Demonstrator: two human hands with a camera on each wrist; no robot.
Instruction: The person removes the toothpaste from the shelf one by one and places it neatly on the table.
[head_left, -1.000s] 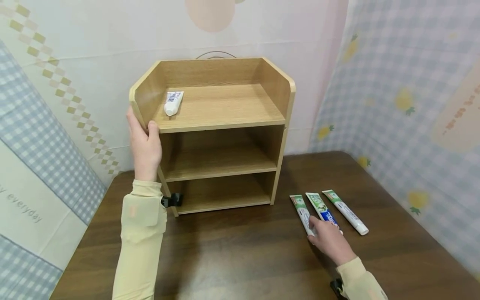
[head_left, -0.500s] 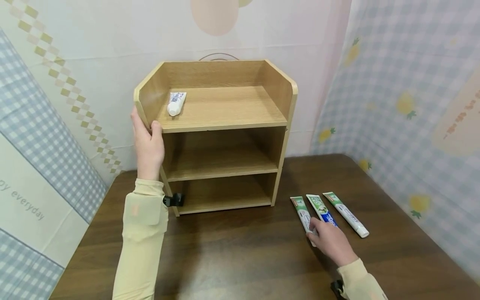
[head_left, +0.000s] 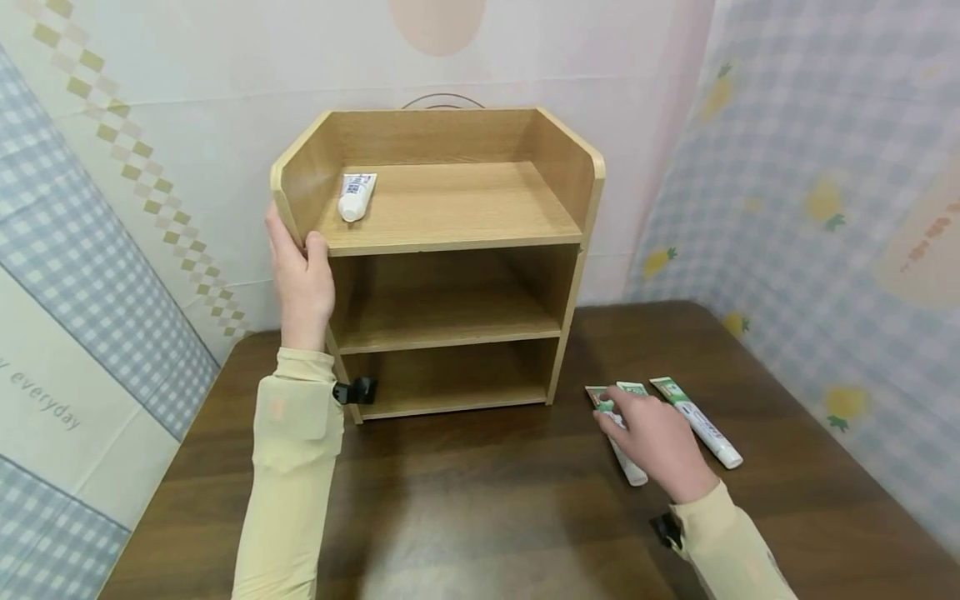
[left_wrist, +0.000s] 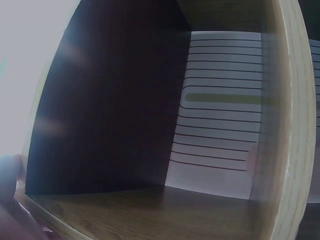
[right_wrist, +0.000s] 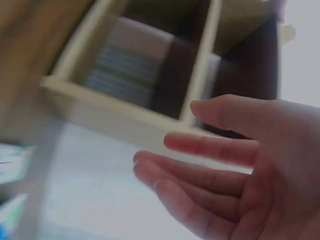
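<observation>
My left hand (head_left: 303, 287) grips the left side panel of a wooden desktop shelf (head_left: 457, 248), thumb at the front edge and fingers on the outside. A sliver of that hand shows at the lower left of the left wrist view. My right hand (head_left: 660, 433) hovers over toothpaste tubes on the table. In the right wrist view its fingers (right_wrist: 200, 175) are loosely bent and hold nothing. Below it lies the left toothpaste tube (head_left: 632, 472); the middle green tube (head_left: 632, 388) is mostly covered by the hand. A third toothpaste tube (head_left: 697, 422) lies to the right.
A small white tube (head_left: 357, 197) lies on the shelf's top board at the left. Two compartments lie beneath that board. The dark wooden table (head_left: 465, 500) carries everything, with patterned cloth (head_left: 787, 208) behind and to the right.
My right hand has lifted off the left toothpaste tube and moved up and back over the tubes, uncovering the tube's white cap end. My left hand stays on the shelf.
</observation>
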